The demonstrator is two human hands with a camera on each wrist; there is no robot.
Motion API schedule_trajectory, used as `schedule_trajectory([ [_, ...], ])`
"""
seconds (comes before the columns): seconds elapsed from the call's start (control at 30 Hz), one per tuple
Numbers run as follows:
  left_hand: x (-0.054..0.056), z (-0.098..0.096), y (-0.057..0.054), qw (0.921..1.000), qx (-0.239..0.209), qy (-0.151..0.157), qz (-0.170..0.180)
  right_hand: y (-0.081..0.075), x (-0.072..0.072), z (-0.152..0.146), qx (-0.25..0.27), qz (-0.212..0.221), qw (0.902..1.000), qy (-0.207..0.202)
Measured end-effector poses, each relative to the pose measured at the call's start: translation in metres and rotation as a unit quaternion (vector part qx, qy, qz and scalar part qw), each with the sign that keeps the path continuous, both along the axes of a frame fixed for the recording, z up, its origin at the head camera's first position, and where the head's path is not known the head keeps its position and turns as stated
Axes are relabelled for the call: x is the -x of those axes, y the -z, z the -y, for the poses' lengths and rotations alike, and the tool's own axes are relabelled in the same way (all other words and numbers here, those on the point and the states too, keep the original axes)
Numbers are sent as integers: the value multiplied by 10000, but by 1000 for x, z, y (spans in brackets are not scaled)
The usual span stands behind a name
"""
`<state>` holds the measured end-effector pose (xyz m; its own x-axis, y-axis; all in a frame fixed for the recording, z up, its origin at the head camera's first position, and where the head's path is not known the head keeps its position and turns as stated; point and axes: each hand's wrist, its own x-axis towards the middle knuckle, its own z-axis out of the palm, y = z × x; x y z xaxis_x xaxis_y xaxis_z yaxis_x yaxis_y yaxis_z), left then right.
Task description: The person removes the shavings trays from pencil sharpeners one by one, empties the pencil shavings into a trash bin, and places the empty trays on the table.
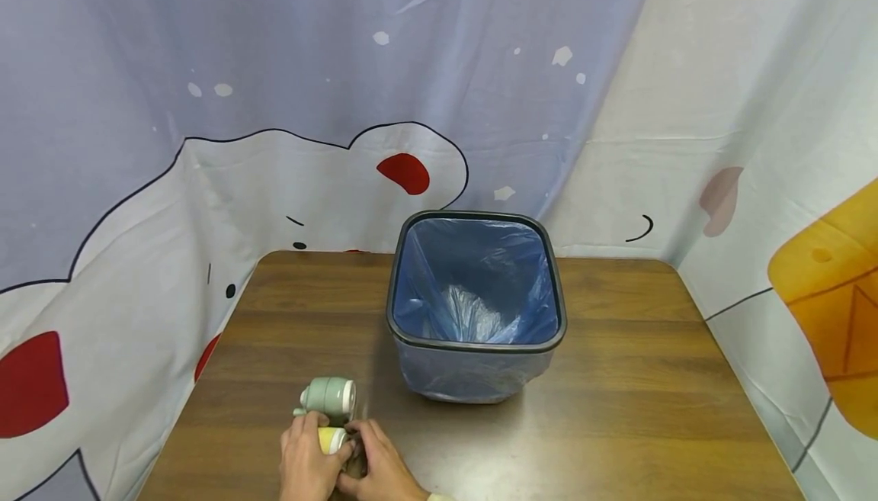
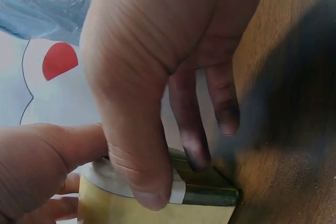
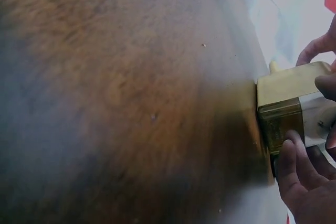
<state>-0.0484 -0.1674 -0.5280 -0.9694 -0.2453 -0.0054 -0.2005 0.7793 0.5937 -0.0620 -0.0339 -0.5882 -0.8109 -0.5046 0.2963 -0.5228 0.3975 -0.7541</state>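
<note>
A small yellow-and-white box (image 1: 332, 438), with a dark see-through section (image 3: 282, 121), looks like a crank pencil sharpener; it lies low at the left front of the table. My left hand (image 1: 306, 461) grips its yellow body, and in the left wrist view the thumb (image 2: 149, 190) presses at the white band. From the other side my right hand (image 1: 386, 467) holds the end with the dark section, its fingertips touching that part in the right wrist view. Just beyond lies a green object (image 1: 331, 396) of similar build with a white-rimmed end. Fingers hide part of the yellow thing.
A bin (image 1: 476, 348) with a dark square rim and a blue plastic liner stands behind and right of the hands. The wooden table (image 1: 631, 379) extends to the right. A patterned curtain (image 1: 309, 51) hangs behind and along both sides.
</note>
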Motion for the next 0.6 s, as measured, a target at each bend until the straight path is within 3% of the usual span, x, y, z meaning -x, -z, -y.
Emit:
schedule_trajectory([
  [0.33, -2, 2, 0, 9996, 64, 123, -231, 0, 2, 3, -359, 57, 9992, -146],
  [0.6, 1, 2, 1, 9995, 61, 241, -173, 3, 5, 4, -601, 86, 9981, -93],
])
